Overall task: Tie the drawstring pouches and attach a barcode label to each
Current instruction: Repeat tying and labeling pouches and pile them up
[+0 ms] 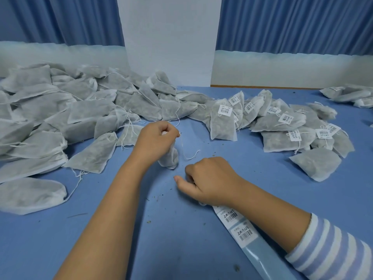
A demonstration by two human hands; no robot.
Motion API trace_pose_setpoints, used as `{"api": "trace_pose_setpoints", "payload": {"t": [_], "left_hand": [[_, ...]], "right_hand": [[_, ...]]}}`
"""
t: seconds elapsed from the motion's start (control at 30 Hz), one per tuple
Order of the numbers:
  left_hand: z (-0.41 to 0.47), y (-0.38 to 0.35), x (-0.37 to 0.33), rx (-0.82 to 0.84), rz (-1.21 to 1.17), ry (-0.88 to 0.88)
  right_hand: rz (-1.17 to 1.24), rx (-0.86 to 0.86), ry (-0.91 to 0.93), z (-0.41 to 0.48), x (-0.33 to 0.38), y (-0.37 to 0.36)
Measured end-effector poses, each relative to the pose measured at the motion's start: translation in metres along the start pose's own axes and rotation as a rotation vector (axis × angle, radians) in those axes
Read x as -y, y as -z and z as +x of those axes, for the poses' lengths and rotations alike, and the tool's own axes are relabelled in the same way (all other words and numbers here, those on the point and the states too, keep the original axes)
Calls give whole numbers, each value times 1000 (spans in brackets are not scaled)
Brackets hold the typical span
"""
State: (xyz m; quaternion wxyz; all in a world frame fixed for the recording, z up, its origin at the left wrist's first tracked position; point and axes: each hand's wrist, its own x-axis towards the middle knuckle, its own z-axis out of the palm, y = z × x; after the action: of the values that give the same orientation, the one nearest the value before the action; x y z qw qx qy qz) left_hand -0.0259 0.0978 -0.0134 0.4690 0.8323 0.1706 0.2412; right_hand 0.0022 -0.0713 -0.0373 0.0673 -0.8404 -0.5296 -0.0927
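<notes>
Left grip [156, 139]: clamped round the neck of a pouch [169, 156], which is held upright at the middle of the bench [181, 243].
String [188, 155]: hung loose just right of the pouch.
Right grip [210, 178]: fingers curled, rested on the end of the label strip [240, 225]; whether anything is pinched cannot be told.
Piles: unlabelled pouches [60, 110] heaped left, labelled pouches [282, 122] right.

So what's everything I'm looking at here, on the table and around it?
Unlabelled pouches: many, grey-white, heaped on the table's left.
Labelled pouches: many, grey-white with white barcode labels, piled on the right.
Held pouch: one, white, upright at centre.
Label strip: one, pale blue backing with white labels, under the right wrist.
Table: one, blue.
Curtains: two, blue, behind.
Left hand: grips the held pouch's top.
Right hand: fingers curled, at the strip's end.
</notes>
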Motion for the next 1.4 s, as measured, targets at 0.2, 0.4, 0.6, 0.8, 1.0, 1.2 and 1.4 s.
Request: {"api": "trace_pose_setpoints", "payload": {"t": [0.2,0.4,0.6,0.8,1.0,1.2,1.4], "left_hand": [[4,-1,1,-27,-11,-7],[7,4,4,-175,-57,29],[10,5,8,-245,11,24],[12,3,9,-215,46,37],[3,-11,0,-3,83,-7],[-3,-25,-1,83,219,-64],[0,-20,-2,51,204,-34]], "right_hand": [[-24,-136,-182,30,-19,-9],[-53,-214,-276,107,-46,-28],[-58,-282,-300,139,-61,-42],[274,-315,-334,128,-65,-37],[399,-625,-373,117,-66,-25],[531,-385,-411,102,-68,-19],[683,-394,-293,66,-60,-13]]}}
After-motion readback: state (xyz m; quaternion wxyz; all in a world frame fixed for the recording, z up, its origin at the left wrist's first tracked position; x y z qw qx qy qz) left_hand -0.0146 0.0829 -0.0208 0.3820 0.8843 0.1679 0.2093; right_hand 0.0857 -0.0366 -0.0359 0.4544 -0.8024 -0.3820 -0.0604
